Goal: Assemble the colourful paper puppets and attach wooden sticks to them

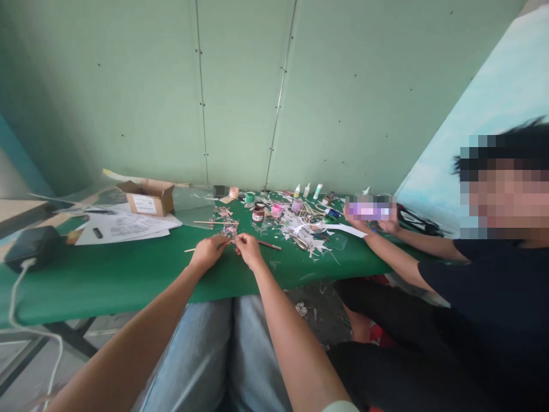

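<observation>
My left hand (209, 252) and my right hand (247, 247) meet at the front middle of the table. Fingertips of both are pinched together around something too small to make out. Just beyond them lie small pinkish-brown cut-out pieces (223, 212), some crossed by a thin wooden stick (212, 222). A second pale stick (189, 250) pokes out beside my left hand. To the right of my right hand rests a dark reddish-brown pencil-like rod (270, 246), its near end hidden behind the fingers.
Open paint jars (258, 213), white paper scraps (306, 229) and small bottles (318, 190) spread to the right. An open cardboard box (150, 198), printed sheets (124, 224) and a dark corded block (32, 249) stand left. At right, a co-worker's hands (390, 223) hold a purple blurred object.
</observation>
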The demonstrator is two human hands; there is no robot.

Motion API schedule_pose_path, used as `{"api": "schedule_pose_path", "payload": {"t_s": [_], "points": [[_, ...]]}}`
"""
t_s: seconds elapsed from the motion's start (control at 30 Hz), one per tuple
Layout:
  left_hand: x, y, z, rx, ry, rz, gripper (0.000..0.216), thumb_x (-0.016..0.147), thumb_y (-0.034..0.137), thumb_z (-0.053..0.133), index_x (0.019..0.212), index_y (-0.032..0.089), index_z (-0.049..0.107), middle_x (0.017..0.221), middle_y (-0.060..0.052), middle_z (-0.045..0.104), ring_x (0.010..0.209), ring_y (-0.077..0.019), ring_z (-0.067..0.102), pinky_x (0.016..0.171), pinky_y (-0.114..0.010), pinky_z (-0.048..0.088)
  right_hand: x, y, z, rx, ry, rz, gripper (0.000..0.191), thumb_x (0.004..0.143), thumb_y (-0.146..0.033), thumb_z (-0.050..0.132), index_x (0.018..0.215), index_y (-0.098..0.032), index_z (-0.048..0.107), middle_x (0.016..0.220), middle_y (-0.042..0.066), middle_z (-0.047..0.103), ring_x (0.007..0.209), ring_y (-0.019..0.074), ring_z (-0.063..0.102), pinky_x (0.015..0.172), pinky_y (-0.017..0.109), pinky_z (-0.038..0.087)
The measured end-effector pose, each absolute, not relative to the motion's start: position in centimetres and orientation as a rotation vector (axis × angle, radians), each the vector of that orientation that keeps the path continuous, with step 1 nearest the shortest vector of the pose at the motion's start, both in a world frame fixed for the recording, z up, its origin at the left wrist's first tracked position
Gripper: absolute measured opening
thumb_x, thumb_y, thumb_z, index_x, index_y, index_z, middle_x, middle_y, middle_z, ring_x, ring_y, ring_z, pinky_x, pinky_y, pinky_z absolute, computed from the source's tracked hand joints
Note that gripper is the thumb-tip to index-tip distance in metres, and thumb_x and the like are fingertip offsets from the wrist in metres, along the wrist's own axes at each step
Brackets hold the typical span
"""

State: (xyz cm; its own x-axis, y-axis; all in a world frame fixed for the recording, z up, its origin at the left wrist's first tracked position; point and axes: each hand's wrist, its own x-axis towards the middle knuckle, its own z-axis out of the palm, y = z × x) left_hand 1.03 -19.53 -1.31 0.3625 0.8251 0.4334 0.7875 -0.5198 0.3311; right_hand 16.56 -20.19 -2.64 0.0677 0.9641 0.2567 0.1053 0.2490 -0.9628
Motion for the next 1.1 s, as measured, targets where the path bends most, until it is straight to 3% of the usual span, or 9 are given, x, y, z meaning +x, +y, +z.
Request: {"api": "schedule_pose_path", "payload": {"t_s": [0.27,0.7,0.9,1.1], "points": [[1.5,-19.2,-1.6,2.538,1.522,0.861,0.031,0.093,0.027,0.043,0.102,0.017,0.072,0.107,-0.010,0.074,0.099,-0.0235,0.068,0.087,-0.032,0.051,16.6,-20.1,-2.6,-1.137,-1.314,0.910,0.011,0.075,-0.028,0.052,0.067,-0.021,0.054,0.051,-0.006,0.050,0.045,0.0107,0.050,0.043,0.020,0.038],[1.3,-19.7,-1.3,2.501,1.569,0.836,0.029,0.091,0.030,0.049,0.110,0.024,0.071,0.111,-0.005,0.074,0.101,-0.0226,0.069,0.085,-0.029,0.051,16.6,-19.9,-2.8,-1.131,-1.305,0.920,0.014,0.074,-0.031,0.053,0.065,-0.021,0.054,0.051,-0.006,0.051,0.047,0.0117,0.052,0.046,0.021,0.040],[1.5,-20.0,-0.8,2.522,1.556,0.819,0.030,0.092,0.027,0.044,0.099,0.019,0.073,0.101,-0.009,0.075,0.093,-0.0230,0.070,0.083,-0.030,0.052,16.4,-20.1,-2.7,-1.134,-1.300,0.908,0.019,0.074,-0.037,0.056,0.065,-0.021,0.055,0.049,-0.006,0.051,0.046,0.0110,0.051,0.044,0.020,0.039],[1.3,-20.4,-0.9,2.538,1.507,0.863,0.029,0.090,0.025,0.048,0.104,0.023,0.073,0.110,-0.006,0.074,0.103,-0.0227,0.068,0.090,-0.031,0.051,16.8,-20.5,-2.6,-1.115,-1.316,0.919,0.021,0.075,-0.039,0.056,0.064,-0.021,0.054,0.047,-0.006,0.050,0.046,0.0105,0.050,0.046,0.020,0.039]]}}
